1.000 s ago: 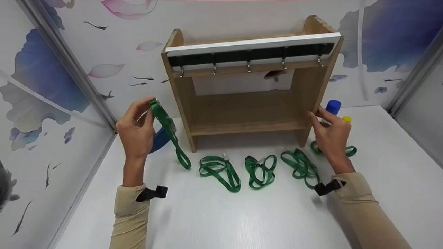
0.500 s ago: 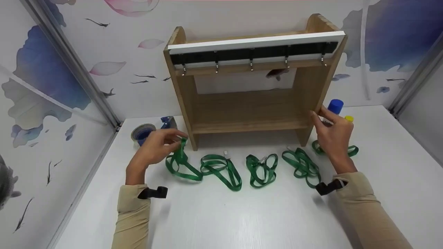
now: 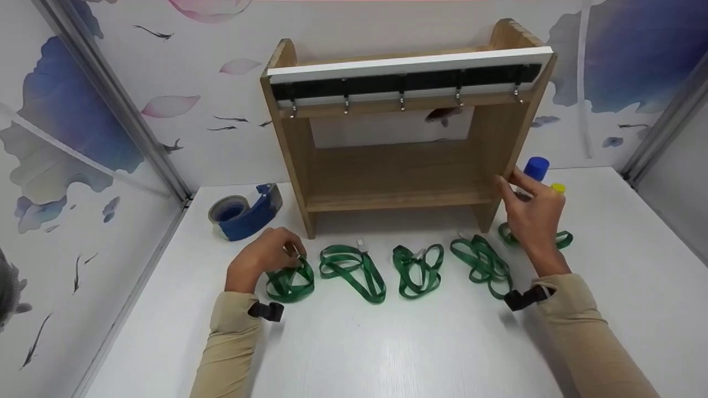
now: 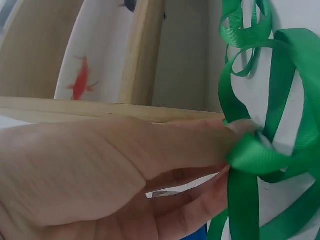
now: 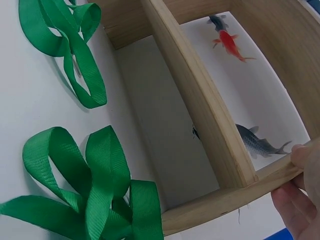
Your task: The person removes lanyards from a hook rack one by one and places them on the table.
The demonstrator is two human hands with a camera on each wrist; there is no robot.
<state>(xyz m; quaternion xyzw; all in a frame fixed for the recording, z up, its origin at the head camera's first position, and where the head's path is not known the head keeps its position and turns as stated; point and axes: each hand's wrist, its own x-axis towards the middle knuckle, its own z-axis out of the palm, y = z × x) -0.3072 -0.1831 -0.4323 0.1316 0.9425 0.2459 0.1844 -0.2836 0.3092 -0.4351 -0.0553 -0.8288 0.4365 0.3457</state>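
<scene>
My left hand [image 3: 265,257] is low over the table, thumb and fingers pinching the leftmost green lanyard [image 3: 290,288], whose loops lie bunched on the tabletop. In the left wrist view a fold of that lanyard [image 4: 243,200] sits at the fingertips. My right hand [image 3: 532,218] grips the front edge of the right side panel of a wooden shelf [image 3: 398,202]; in the right wrist view the fingers [image 5: 292,202] hold that edge. Three green lanyards [image 3: 354,271] lie in a row below the shelf. Another lanyard [image 3: 564,240] is partly hidden behind the right hand.
A white and black rail [image 3: 406,85] with several metal hooks [image 3: 402,103] runs across the shelf's upper front. Left of the shelf are a blue tape dispenser [image 3: 251,221] and tape roll. A blue-capped item [image 3: 536,167] and a yellow cap [image 3: 558,188] show behind the right hand.
My left hand has come down and rightward with the raised lanyard, which now lies bunched on the table. The tape dispenser has come into full sight. My right hand keeps its grip on the shelf.
</scene>
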